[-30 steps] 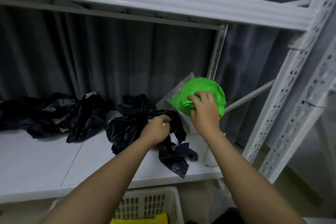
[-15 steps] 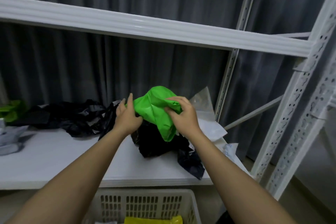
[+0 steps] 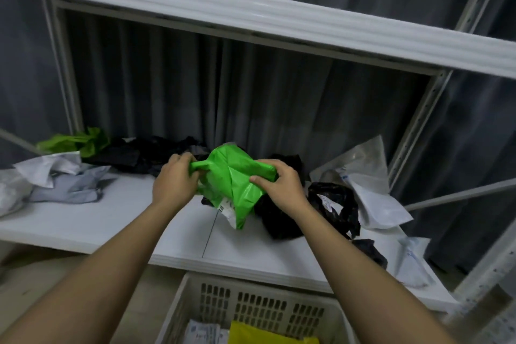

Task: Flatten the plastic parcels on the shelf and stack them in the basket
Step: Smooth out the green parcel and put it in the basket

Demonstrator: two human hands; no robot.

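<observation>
Flattening step: left hand (image 3: 174,179) and right hand (image 3: 282,186), apart, grip the crumpled green parcel (image 3: 233,184) above the shelf (image 3: 111,220); next, likely spread it flat, then lower into the near basket (image 3: 251,307).

One view only, worn on the head. Looks forward and slightly down from standing height, close to the white shelf (image 3: 117,220), its board near eye line below the upper beam (image 3: 251,17). Takes in both forearms reaching ahead, the basket (image 3: 195,301) rim at bottom edge, grey curtain (image 3: 279,98) behind.
</observation>
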